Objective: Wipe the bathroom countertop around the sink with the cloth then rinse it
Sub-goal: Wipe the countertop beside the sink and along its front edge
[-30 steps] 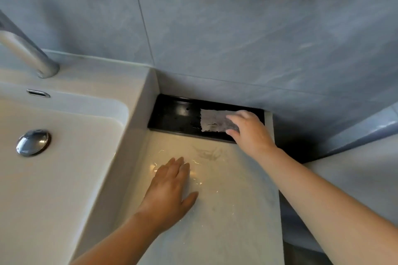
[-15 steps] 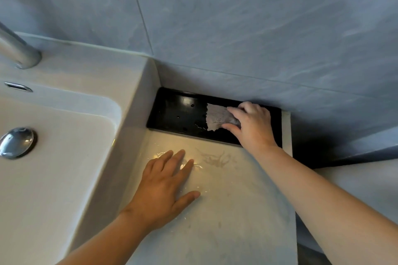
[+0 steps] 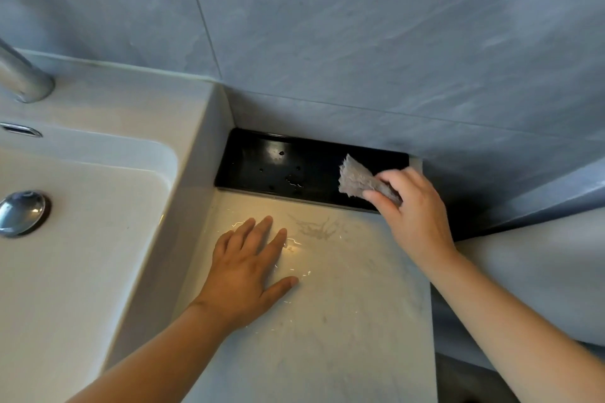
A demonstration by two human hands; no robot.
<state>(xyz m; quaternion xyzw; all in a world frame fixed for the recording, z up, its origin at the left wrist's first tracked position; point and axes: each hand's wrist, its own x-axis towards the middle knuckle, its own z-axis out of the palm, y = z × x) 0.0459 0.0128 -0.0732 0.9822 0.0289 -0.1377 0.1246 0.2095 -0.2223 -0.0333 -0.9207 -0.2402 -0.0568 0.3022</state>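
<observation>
My right hand (image 3: 411, 209) grips a small grey cloth (image 3: 355, 178), lifted a little over the right end of a black tray (image 3: 262, 160) against the back wall. My left hand (image 3: 248, 268) lies flat with fingers spread on the pale, wet countertop (image 3: 343, 321), to the right of the white sink (image 3: 82, 255). Smeared water streaks show on the countertop between the two hands.
A chrome faucet base (image 3: 26, 78) stands at the far left behind the basin, with the chrome drain plug (image 3: 21, 213) and overflow slot (image 3: 19, 129) below it. Grey tiled wall rises behind. The countertop ends at a right edge (image 3: 432, 304) beside a pale rounded fixture (image 3: 540, 278).
My right hand has closed on the cloth and lifted it off the tray, shifting right. The left hand stays flat on the countertop. The view has tilted slightly down and right.
</observation>
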